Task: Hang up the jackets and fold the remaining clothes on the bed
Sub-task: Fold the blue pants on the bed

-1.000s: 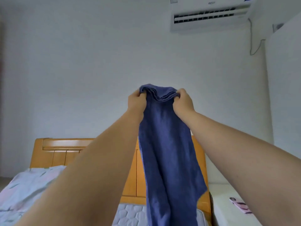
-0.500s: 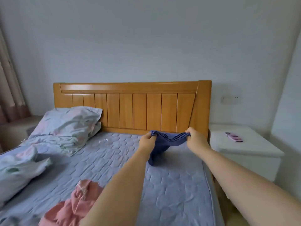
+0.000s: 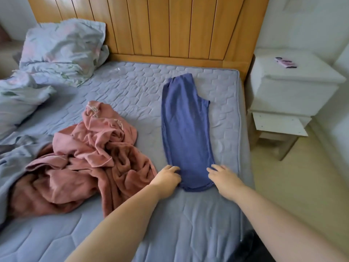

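Hands met at the near end of a long, narrow blue knit garment (image 3: pixel 186 129), which lay flat and lengthwise on the right half of the bed (image 3: pixel 132 87), its far end pointing toward the orange slatted wooden headboard (image 3: pixel 170 25). Whether it was a pair of trousers or something else was hard to make out. The left hand (image 3: pixel 167 178) sat at the garment's near left corner with its fingers (image 3: pixel 174 168) curled in against the cloth; their tips were hidden, so whether they pinched the edge or only touched it could not be told. The right hand (image 3: pixel 222 176) lay at the near right corner, fingers (image 3: pixel 211 170) loosely straight and spread, resting on the edge and gripping nothing.

Just beside the left hand, a crumpled pink fleece garment (image 3: pixel 90 154) was heaped on the mattress, its shape lost in folds. A wrinkled grey-blue cloth (image 3: pixel 11 157) was cut off by the left edge. A floral pillow (image 3: pixel 62 46) leaned against the headboard. To the right of the bed stood a white nightstand (image 3: pixel 294 82) bearing a small flat pink-and-dark object (image 3: pixel 286 62), too small to identify. Both forearms ran out of the bottom of the picture.
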